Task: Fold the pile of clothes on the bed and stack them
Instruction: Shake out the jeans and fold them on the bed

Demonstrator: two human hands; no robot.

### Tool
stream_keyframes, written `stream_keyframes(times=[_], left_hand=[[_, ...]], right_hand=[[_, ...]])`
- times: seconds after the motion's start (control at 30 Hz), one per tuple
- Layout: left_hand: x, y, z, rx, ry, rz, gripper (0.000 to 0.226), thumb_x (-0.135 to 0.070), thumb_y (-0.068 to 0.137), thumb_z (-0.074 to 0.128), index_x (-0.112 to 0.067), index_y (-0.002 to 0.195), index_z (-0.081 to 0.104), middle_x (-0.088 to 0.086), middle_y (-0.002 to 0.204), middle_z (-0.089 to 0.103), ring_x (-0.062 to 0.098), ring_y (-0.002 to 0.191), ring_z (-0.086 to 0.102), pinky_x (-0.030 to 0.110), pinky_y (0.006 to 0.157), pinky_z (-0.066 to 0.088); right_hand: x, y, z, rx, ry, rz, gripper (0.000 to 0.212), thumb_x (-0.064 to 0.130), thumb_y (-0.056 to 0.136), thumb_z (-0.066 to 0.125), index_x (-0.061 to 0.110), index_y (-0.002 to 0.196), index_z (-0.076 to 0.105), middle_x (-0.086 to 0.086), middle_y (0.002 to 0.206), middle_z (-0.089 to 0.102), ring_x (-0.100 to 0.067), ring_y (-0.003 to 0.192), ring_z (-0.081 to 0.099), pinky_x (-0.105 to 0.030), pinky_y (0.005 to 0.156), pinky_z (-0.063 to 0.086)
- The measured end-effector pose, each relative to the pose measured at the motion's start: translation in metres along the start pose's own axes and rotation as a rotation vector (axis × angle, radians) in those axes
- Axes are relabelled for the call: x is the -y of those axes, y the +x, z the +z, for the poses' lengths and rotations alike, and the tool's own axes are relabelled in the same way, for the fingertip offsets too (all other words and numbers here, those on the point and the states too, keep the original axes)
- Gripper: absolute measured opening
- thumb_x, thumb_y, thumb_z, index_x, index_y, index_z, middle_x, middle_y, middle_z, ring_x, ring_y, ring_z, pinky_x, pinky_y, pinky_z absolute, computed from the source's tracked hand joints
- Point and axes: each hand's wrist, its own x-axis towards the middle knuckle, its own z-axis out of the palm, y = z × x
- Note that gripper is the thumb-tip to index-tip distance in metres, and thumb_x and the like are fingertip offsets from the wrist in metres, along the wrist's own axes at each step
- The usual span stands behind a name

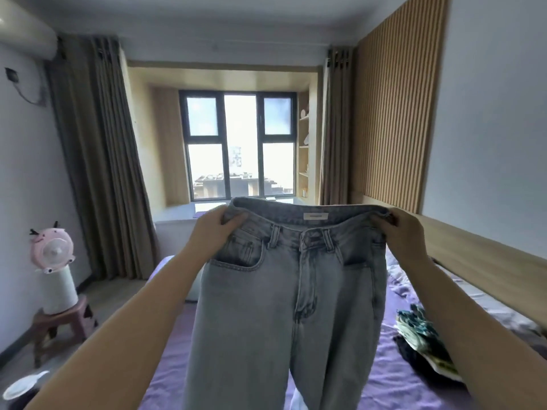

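Now both hands hold the jeans (pixel 284 291) up above the bed (pixel 384 389), front facing the camera. Left hand (pixel 211 229) pinches the waistband's left corner, thumb on the front; right hand (pixel 398 232) grips the right corner the same way. Both legs hang down over the bed. A crumpled pile (pixel 420 341) of clothes lies on the bed, right of the jeans. Beyond the bed is a window (pixel 239 146); left of it, a pink fan (pixel 53 250) on a stool (pixel 59 324).

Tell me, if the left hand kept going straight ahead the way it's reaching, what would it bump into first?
Probably the window ledge below the window. The left hand, gripping the jeans waistband, points that way; nothing nearer shows, though depth is unclear.
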Motion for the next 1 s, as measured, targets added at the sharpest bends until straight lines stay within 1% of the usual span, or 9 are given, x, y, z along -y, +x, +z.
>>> stream_keyframes(times=[0.17,0.3,0.43,0.53,0.6,0.67,0.73,0.83,1.0], left_hand=[[-0.043,0.038,0.028,-0.190,0.051,0.023,0.026,-0.043,0.088,0.063,-0.017,0.093,0.065,-0.001,0.083,0.062,0.015,0.077,0.055,0.029,0.071,0.041],[-0.061,0.061,0.045,-0.244,0.140,-0.028,0.036,-0.051,0.085,0.063,-0.015,0.080,0.061,-0.004,0.072,0.058,0.008,0.065,0.052,0.024,0.058,0.039],[-0.070,0.082,0.057,-0.193,-0.011,-0.153,0.053,-0.056,0.081,0.064,-0.004,0.082,0.064,0.004,0.080,0.067,0.018,0.072,0.063,0.031,0.066,0.051],[-0.072,0.085,0.062,-0.059,-0.217,-0.250,0.051,-0.064,0.077,0.059,-0.014,0.085,0.066,-0.001,0.081,0.073,0.013,0.072,0.070,0.020,0.056,0.053],[-0.065,0.084,0.068,0.116,-0.376,-0.326,0.048,-0.054,0.083,0.058,-0.008,0.095,0.067,0.008,0.093,0.075,0.019,0.082,0.072,0.025,0.063,0.057],[-0.055,0.081,0.078,0.199,-0.322,-0.372,0.041,-0.039,0.089,0.059,0.000,0.100,0.065,0.017,0.101,0.072,0.026,0.088,0.071,0.032,0.075,0.058],[-0.045,0.076,0.095,0.142,-0.207,-0.402,0.040,-0.033,0.088,0.065,0.005,0.099,0.064,0.020,0.099,0.070,0.031,0.088,0.068,0.039,0.083,0.055],[-0.034,0.064,0.120,0.064,-0.195,-0.443,0.030,-0.032,0.086,0.069,-0.003,0.085,0.061,0.017,0.093,0.069,0.024,0.075,0.065,0.033,0.071,0.055],[-0.010,0.049,0.140,-0.008,-0.363,-0.567,0.031,-0.026,0.091,0.064,0.003,0.103,0.063,0.027,0.108,0.066,0.040,0.101,0.064,0.052,0.094,0.050]], right_hand=[[-0.018,0.070,-0.026,0.127,0.089,-0.163,0.022,0.012,0.092,0.058,0.011,0.112,0.066,-0.003,0.097,0.065,-0.025,0.093,0.059,-0.040,0.084,0.048],[-0.029,0.111,-0.032,0.080,0.215,-0.097,0.026,0.013,0.090,0.062,0.013,0.115,0.064,-0.007,0.106,0.066,-0.026,0.100,0.061,-0.040,0.090,0.049],[-0.035,0.148,-0.036,0.138,0.284,-0.100,0.021,0.010,0.093,0.055,0.012,0.112,0.062,-0.004,0.100,0.062,-0.027,0.100,0.059,-0.043,0.091,0.047],[-0.048,0.163,-0.034,0.166,0.215,-0.142,0.021,0.009,0.096,0.048,0.013,0.112,0.061,-0.004,0.099,0.062,-0.024,0.094,0.057,-0.035,0.081,0.046],[-0.064,0.164,-0.030,0.150,0.100,-0.150,0.021,0.009,0.096,0.044,0.012,0.112,0.058,-0.003,0.097,0.060,-0.020,0.088,0.054,-0.028,0.071,0.039],[-0.082,0.158,-0.022,0.164,0.010,-0.105,0.022,0.008,0.097,0.040,0.011,0.114,0.054,-0.006,0.098,0.059,-0.021,0.086,0.050,-0.028,0.068,0.035],[-0.098,0.146,-0.012,0.194,-0.048,-0.043,0.024,0.008,0.098,0.038,0.009,0.117,0.052,-0.014,0.100,0.060,-0.024,0.084,0.051,-0.030,0.071,0.035],[-0.113,0.129,0.000,0.189,-0.081,0.064,0.026,0.006,0.097,0.041,0.000,0.119,0.052,-0.022,0.112,0.061,-0.034,0.100,0.056,-0.026,0.073,0.032],[-0.113,0.115,0.013,0.226,-0.019,0.230,0.028,0.007,0.094,0.047,0.000,0.120,0.057,-0.017,0.117,0.062,-0.028,0.101,0.056,-0.022,0.077,0.036]])
